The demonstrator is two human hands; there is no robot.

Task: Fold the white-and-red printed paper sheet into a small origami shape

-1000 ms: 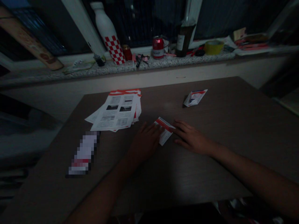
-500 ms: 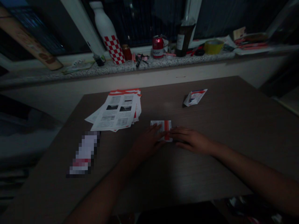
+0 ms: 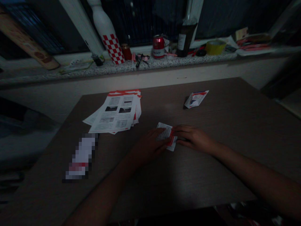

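I rest the left hand (image 3: 152, 143) spread on folded paper (image 3: 164, 134); the right hand (image 3: 194, 138), at three o'clock, grip unclear, seemingly creases; next needs firm pressure.

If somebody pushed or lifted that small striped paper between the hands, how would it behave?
The striped paper is probably very light, being a small piece of paper. Lying low on the table, it would likely slide rather than roll or tip. Its straight edges look folded, so it may be stiffer than the loose sheets.

The folded paper (image 3: 164, 134) is white with 1 red band, the bottle (image 3: 105, 27) white over red-and-white checks.
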